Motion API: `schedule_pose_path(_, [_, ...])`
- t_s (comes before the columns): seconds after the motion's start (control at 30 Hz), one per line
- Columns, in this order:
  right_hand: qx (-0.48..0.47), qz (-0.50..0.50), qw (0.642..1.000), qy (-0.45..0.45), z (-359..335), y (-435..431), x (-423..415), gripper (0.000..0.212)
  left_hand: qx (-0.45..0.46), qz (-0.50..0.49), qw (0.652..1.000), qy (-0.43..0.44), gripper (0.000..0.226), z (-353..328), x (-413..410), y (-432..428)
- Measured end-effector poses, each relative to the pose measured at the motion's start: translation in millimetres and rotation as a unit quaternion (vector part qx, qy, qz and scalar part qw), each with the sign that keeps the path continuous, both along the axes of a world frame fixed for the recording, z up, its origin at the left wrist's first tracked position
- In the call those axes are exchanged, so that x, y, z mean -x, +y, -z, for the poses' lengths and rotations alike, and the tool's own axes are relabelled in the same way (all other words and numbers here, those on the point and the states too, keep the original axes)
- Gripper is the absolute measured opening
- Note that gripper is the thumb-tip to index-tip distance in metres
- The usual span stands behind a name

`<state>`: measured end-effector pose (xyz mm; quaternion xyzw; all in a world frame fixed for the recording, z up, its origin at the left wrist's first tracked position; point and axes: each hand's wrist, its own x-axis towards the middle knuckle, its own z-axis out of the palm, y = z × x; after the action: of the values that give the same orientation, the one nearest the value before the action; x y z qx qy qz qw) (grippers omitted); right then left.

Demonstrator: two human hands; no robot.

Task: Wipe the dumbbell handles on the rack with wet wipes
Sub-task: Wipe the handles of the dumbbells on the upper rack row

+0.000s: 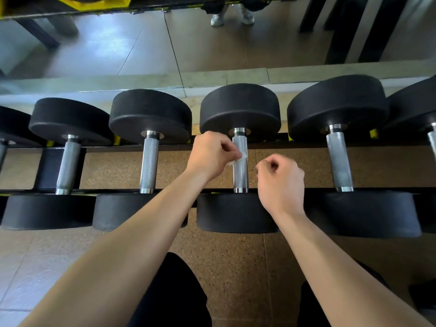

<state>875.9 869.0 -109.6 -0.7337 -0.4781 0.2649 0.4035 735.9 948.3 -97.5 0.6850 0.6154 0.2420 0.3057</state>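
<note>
my left hand (210, 154) pinches the wet wipe (237, 159) against the handle (240, 161), whose long axis runs away from me. my right hand (280, 182) is curled on nothing, just beside it.

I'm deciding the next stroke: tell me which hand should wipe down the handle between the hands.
Left. The left hand pinches the wet wipe against that handle; the right hand sits curled beside it, holding nothing visible.

The handle (240, 173) at twelve o'clock was knurled, shiny metal; its heads (240, 109) were matt black rubber; the floor (236, 267) looked rough, speckled.
</note>
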Motion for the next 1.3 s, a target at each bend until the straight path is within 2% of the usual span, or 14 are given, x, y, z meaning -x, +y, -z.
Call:
schedule_pose_path(0.07, [0.004,-0.003,1.000,-0.001,0.6,1.1,-0.3,0.016,-0.012,-0.006,1.000,0.006,0.009,-2.7,-5.8,1.6])
schedule_pose_path(0.2, [0.000,-0.012,1.000,-0.002,1.2,2.6,-1.2,0.015,-0.015,0.068,0.994,0.085,0.015,0.2,1.2,-9.7])
schedule_pose_path(0.27, [-0.002,-0.017,1.000,-0.011,1.0,3.7,-1.9,0.012,0.001,0.075,0.993,0.088,0.013,2.5,5.4,-17.3])
schedule_pose_path(0.3, [0.005,-0.029,1.000,-0.011,0.7,4.8,-2.9,0.012,0.003,0.060,0.996,0.064,0.012,3.8,6.1,-20.7])
schedule_pose_path(0.37, [0.032,-0.093,0.995,-0.003,-1.3,8.6,-5.5,0.020,0.007,0.010,0.999,-0.045,0.011,2.5,6.1,-28.3])
schedule_pose_path(0.47, [0.035,-0.186,0.982,0.013,-9.4,18.5,-10.4,0.027,0.002,-0.029,0.984,-0.177,0.009,-1.4,3.9,-35.0])
schedule_pose_path(0.53, [0.018,-0.194,0.977,0.088,-13.4,24.5,-15.9,0.023,0.018,-0.046,0.968,-0.245,0.012,-2.4,1.6,-37.9])
schedule_pose_path(0.6, [0.032,-0.186,0.963,0.192,-13.4,28.6,-20.8,0.020,0.030,-0.056,0.956,-0.287,0.014,-2.6,-1.3,-40.0])
schedule_pose_path(0.67, [0.037,-0.159,0.963,0.216,-9.9,35.0,-24.0,0.017,0.011,-0.069,0.957,-0.281,0.015,-1.8,-4.3,-41.5])
schedule_pose_path(0.8, [-0.040,-0.118,0.991,0.047,-3.6,57.5,-24.0,0.015,-0.015,-0.173,0.957,-0.230,0.017,8.6,-3.1,-40.9])
schedule_pose_path(0.9, [-0.068,-0.143,0.986,-0.055,2.8,71.8,-16.4,0.020,0.011,-0.248,0.939,-0.237,0.020,14.4,-2.2,-39.5])
schedule_pose_path(1.03, [-0.098,-0.191,0.957,-0.194,10.1,75.7,-9.4,0.022,0.025,-0.256,0.938,-0.233,0.020,14.1,-4.6,-38.7])
schedule_pose_path(1.13, [-0.087,-0.218,0.945,-0.228,3.8,73.1,-12.8,0.018,0.029,-0.258,0.936,-0.236,0.019,13.8,-3.6,-39.0])
schedule_pose_path(1.3, [0.006,-0.333,0.917,-0.218,-4.2,55.6,-26.0,0.013,0.029,-0.262,0.933,-0.246,0.020,11.8,-3.7,-41.1])
